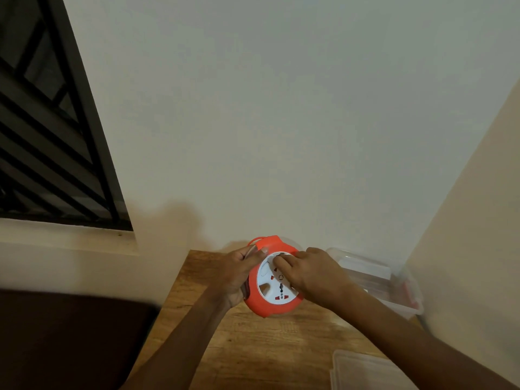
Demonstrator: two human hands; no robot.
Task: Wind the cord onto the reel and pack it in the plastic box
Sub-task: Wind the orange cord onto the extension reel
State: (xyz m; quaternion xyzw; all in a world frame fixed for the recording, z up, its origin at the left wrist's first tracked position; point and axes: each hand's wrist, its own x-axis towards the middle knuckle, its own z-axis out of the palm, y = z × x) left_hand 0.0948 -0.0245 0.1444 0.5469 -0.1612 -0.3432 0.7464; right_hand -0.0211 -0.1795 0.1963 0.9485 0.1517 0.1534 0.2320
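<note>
The left hand [235, 275] grips the orange reel [271, 277] by its rim at the 9 o'clock side, thumb lying on the front face. The right hand [306, 270] comes from 3 o'clock, and its curled fingers pinch something on the white centre disc [270, 280]; what exactly they hold is hidden under the fingers. The reel is held tilted above the wooden table [253, 347], near its far edge. The cord itself is hard to make out; only a thin orange loop [253, 240] shows at 11 o'clock of the reel. The clear plastic box [377, 280] stands on the table at 3 o'clock, partly behind the right wrist. A clear lid [365, 372] lies at 5 o'clock, cut off by the frame edge.
</note>
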